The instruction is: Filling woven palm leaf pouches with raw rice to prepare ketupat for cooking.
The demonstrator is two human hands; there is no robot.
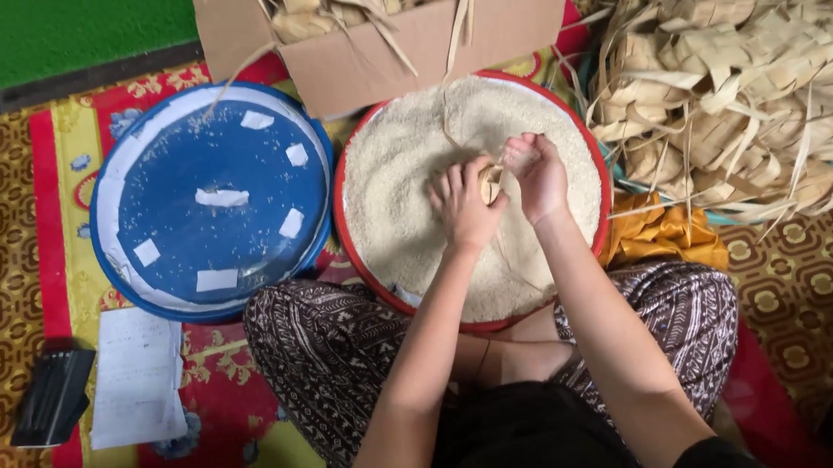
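Both hands meet over a red basin [599, 210] filled nearly to the rim with white rice [401, 175]. Left hand [464, 205] curls around a small woven leaf pouch [490, 185], holding it just above the rice, while the right hand [538, 175] is cupped with fingers pressed together right beside the pouch's top. Behind the basin, a cardboard box [420, 43] holds more leaf pouches. A large heap of woven pouches [754, 74] lies to the right. A blue basin [212, 197] to the left has only scraps of white paper inside.
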